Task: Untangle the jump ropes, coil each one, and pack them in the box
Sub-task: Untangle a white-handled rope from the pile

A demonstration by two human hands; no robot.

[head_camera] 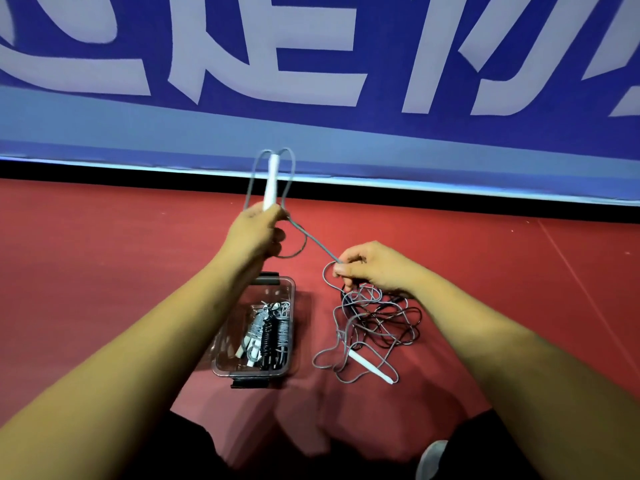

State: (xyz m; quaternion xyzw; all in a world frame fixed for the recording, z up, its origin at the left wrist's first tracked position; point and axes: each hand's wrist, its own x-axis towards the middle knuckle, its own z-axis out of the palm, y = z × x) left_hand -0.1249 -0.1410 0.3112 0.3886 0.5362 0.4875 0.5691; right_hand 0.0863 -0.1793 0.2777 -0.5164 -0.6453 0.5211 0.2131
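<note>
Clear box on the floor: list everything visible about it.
The clear box is a rectangular, see-through plastic tub, lidless, with a dark latch at each short end. It sits flat on the red floor, left of the loose rope tangle. Inside lie coiled jump ropes, grey and black, with white handles. The left forearm crosses above its far left corner.

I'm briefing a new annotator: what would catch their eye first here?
The left hand grips a white handle upright, grey rope stretching to the pinching right hand. Below lies a tangle on the red floor, beside a clear box holding coiled ropes.
</note>
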